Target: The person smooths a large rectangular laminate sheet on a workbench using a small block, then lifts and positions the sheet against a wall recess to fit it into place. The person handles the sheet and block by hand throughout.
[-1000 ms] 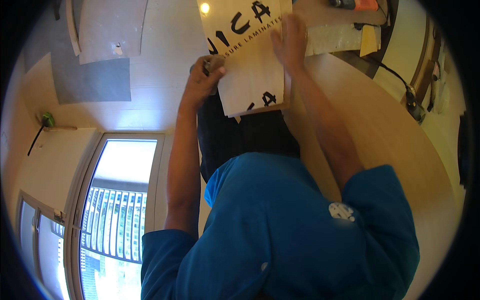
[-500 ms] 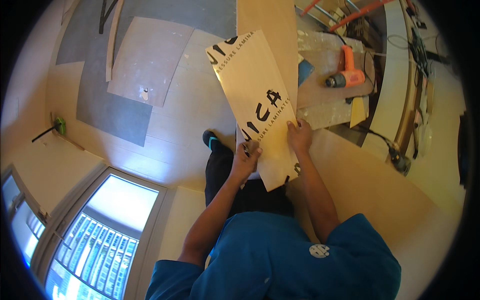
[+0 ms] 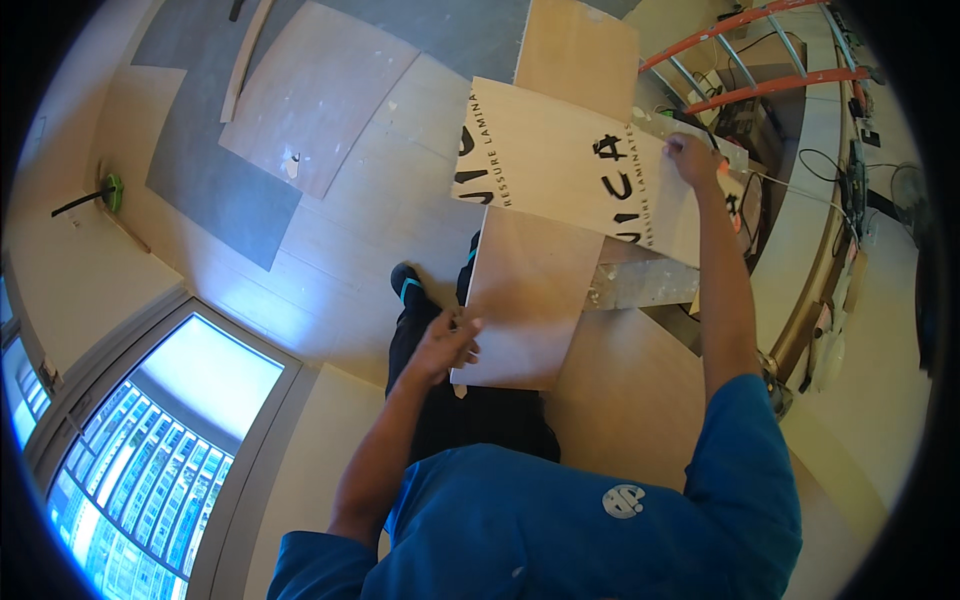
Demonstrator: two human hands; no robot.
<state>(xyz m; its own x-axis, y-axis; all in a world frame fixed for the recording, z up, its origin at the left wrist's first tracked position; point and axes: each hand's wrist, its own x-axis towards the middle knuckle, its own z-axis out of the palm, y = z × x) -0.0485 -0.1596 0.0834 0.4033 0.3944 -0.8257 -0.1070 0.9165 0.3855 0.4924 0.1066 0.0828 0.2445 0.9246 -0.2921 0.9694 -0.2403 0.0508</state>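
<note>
My right hand (image 3: 692, 160) pinches the upper edge of a pale laminate sheet (image 3: 560, 150) with black print, near its right end. The sheet lies crosswise over a long plywood board (image 3: 530, 290), whose near end is by my lap. My left hand (image 3: 447, 345) is apart from the sheet, by the left edge of the board. Its fingers are curled, with something small and dark at them that I cannot make out. Behind the sheet and my right arm, the orange heat gun is mostly hidden.
An orange ladder (image 3: 755, 50) stands at the far right. Scuffed boards (image 3: 645, 284) lie under the plywood, and a large sheet (image 3: 630, 370) sits near my right side. Thin panels (image 3: 320, 90) cover the floor at left. A glazed door (image 3: 170, 440) is at lower left.
The laminate sheet has turned from nearly upright to crosswise and moved away to the right with my right hand. My left hand has come off it, moving left and nearer.
</note>
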